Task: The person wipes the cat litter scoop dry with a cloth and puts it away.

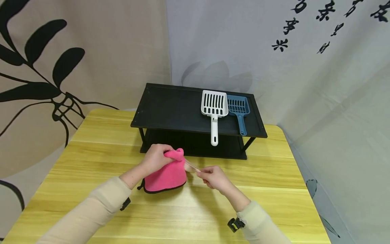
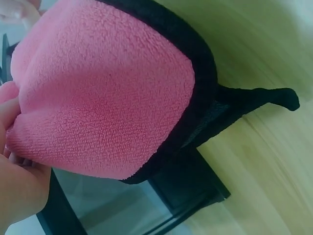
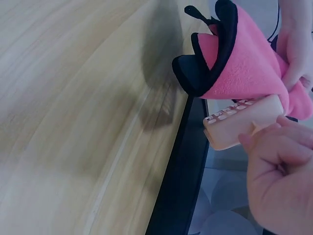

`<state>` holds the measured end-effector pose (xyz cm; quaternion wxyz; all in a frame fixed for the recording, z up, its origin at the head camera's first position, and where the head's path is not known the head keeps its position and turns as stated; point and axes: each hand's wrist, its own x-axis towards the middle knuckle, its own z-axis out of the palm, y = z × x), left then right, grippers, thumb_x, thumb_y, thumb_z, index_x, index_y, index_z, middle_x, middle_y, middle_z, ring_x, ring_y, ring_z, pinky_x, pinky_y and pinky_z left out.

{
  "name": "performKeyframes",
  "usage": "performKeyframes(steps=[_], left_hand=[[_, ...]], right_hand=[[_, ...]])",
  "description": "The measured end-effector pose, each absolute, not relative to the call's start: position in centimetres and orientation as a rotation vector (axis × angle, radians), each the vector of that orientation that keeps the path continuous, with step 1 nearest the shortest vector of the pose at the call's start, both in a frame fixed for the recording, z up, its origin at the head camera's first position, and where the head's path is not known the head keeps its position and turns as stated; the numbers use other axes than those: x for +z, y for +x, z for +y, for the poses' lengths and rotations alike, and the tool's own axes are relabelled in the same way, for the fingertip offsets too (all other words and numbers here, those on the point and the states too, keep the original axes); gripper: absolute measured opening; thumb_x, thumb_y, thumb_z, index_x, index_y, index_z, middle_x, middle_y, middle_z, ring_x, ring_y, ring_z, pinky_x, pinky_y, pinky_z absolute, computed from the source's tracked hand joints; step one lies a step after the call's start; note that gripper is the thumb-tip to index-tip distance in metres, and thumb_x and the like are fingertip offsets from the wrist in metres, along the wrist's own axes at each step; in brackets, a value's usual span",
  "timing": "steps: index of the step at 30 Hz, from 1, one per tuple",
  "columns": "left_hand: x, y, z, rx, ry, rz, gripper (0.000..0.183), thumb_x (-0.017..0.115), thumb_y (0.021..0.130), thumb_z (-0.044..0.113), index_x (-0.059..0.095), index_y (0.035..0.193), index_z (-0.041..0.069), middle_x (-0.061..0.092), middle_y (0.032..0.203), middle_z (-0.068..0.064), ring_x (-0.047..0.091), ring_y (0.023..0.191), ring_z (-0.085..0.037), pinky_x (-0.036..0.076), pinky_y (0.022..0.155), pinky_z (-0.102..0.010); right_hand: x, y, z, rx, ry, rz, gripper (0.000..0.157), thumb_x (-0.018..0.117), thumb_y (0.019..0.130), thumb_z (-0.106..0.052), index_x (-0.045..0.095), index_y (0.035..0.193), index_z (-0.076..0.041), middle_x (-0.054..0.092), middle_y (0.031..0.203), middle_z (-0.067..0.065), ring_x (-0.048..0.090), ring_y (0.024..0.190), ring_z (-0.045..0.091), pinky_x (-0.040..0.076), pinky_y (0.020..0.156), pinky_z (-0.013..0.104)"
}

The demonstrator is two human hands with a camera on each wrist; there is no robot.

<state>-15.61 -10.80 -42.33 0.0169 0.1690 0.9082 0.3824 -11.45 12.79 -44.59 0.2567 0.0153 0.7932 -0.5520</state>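
Note:
My left hand [image 1: 156, 158] grips the gathered top of a pink cleaning cloth [image 1: 166, 176] with black edging and a black loop. In the left wrist view the cloth [image 2: 107, 88] hangs down from the fingers, its fuzzy side showing. My right hand [image 1: 214, 177] pinches one end of a thin peach calculator [image 1: 191, 166], held above the table. The right wrist view shows rows of small pale keys on the calculator [image 3: 242, 126], facing away from the right palm. Its far end lies close against the cloth; whether they touch, I cannot tell.
Behind the hands stands a black two-tier rack [image 1: 173, 106] on the wooden table [image 1: 91, 159]. A white slotted litter scoop [image 1: 214, 113] and a blue one [image 1: 240, 110] lie on its top shelf, handles over the front edge. Printed curtains [image 1: 213, 40] hang behind.

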Motion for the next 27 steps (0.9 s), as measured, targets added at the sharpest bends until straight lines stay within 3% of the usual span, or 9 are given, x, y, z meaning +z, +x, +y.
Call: performKeyframes(steps=[15, 23, 27], left_hand=[[-43.6, -16.7, -13.1, 1.157, 0.388, 2.906, 0.015, 0.073, 0.078, 0.012, 0.071, 0.090, 0.004, 0.071, 0.086, -0.012, 0.056, 0.069, -0.017, 0.048, 0.063, -0.024], [-43.6, -17.3, -15.0, 1.180, 0.321, 2.961, 0.015, 0.073, 0.078, 0.009, 0.069, 0.089, 0.001, 0.069, 0.084, -0.015, 0.052, 0.065, -0.018, 0.041, 0.057, -0.023], [-43.3, -17.5, -15.0, 1.164, 0.298, 2.950, 0.017, 0.072, 0.079, 0.012, 0.069, 0.092, 0.002, 0.070, 0.086, -0.014, 0.052, 0.066, -0.019, 0.041, 0.057, -0.023]], right_hand=[[-44.0, -11.1, 13.9, -1.497, -0.027, 2.114, 0.027, 0.060, 0.089, -0.018, 0.062, 0.101, 0.007, 0.044, 0.056, -0.002, 0.029, 0.042, 0.007, 0.026, 0.043, 0.021], [-44.7, -11.4, 15.8, -1.514, -0.091, 2.136, 0.035, 0.054, 0.093, -0.014, 0.049, 0.119, 0.009, 0.044, 0.065, -0.003, 0.033, 0.046, 0.005, 0.029, 0.044, 0.018], [-45.1, -11.2, 16.3, -1.494, -0.155, 2.157, 0.033, 0.053, 0.092, -0.007, 0.047, 0.122, 0.004, 0.051, 0.075, 0.006, 0.042, 0.046, 0.006, 0.036, 0.043, 0.019]])
